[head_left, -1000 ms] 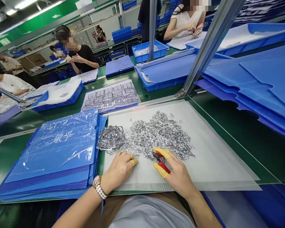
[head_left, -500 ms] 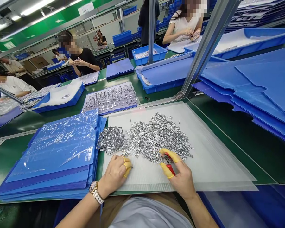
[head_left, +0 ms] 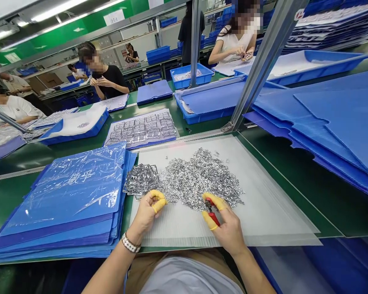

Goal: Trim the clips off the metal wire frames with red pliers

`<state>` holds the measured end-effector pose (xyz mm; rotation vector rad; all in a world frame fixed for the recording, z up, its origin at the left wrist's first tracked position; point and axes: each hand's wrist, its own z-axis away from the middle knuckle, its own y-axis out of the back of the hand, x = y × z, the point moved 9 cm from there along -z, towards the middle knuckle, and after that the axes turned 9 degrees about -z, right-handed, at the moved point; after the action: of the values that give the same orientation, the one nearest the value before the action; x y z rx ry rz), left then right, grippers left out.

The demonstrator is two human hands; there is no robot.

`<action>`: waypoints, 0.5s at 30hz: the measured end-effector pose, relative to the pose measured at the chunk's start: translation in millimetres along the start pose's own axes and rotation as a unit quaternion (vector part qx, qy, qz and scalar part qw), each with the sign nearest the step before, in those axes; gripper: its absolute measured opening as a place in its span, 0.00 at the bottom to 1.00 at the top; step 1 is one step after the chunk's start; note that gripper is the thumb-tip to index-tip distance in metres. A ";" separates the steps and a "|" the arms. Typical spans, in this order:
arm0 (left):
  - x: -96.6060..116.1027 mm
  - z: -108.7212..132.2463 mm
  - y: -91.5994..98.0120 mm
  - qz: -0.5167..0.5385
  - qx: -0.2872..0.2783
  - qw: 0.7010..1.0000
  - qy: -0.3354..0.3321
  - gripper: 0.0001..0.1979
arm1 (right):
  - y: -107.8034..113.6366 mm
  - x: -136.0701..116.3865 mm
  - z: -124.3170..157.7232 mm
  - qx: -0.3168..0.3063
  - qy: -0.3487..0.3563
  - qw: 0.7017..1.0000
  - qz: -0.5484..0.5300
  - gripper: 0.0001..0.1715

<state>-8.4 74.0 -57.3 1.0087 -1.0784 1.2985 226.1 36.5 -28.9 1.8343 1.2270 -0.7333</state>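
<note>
A large heap of small silvery metal-looking pieces [head_left: 202,175] lies on a white translucent sheet [head_left: 263,212]. My left hand [head_left: 150,210], with yellow finger cots, is pinched closed at the heap's near left edge; whatever is between its fingertips is too small to make out. In my right hand [head_left: 225,222], also wearing yellow finger cots, are red-handled nippers [head_left: 213,214], held at the near side of the heap. Behind my left hand sits a stack of thin silvery frames [head_left: 141,179], touching the heap's left side.
A stack of blue plastic sheets [head_left: 67,192] stands at left. Further back lie a board of flat frames [head_left: 141,128] and a blue tray [head_left: 211,104]. A metal post [head_left: 263,61] rises at right beside more blue sheets [head_left: 331,122]. Several people work across the bench.
My left hand has moved from the sheet up to the heap's edge, turning so thumb and finger pinch there. My right hand keeps the nippers. The view has shifted slightly.
</note>
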 end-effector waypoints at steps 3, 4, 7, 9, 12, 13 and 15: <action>2.0 1.1 -5.4 0.016 -0.012 1.000 0.002 0.12 | -1.3 -0.7 -0.8 -0.007 0.001 1.000 0.006 0.23; 2.7 0.9 -6.3 0.018 -0.011 1.000 0.001 0.12 | -1.8 -0.8 -0.9 -0.009 0.002 1.000 0.007 0.22; 3.9 -1.4 -5.7 0.022 0.008 1.000 -0.008 0.11 | -2.4 -2.3 -0.8 -0.012 0.012 1.000 0.012 0.22; 3.6 -3.7 -3.2 0.025 0.031 0.999 -0.017 0.12 | -2.8 -3.1 -0.3 -0.014 0.020 1.000 0.018 0.23; 1.8 -7.0 0.4 0.031 0.058 0.997 -0.026 0.12 | -4.4 -1.7 0.5 -0.020 0.023 0.999 0.026 0.23; 1.0 -7.9 1.3 0.034 0.065 0.997 -0.028 0.12 | -5.0 -0.8 0.7 -0.022 0.022 0.999 0.028 0.24; -0.3 -9.3 3.1 0.040 0.076 0.996 -0.031 0.12 | -6.0 0.5 0.8 -0.026 0.021 0.999 0.029 0.24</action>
<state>-11.2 83.1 -59.7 1.1360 -1.0894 1.4396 220.7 37.3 -31.4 1.8432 1.2027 -0.6279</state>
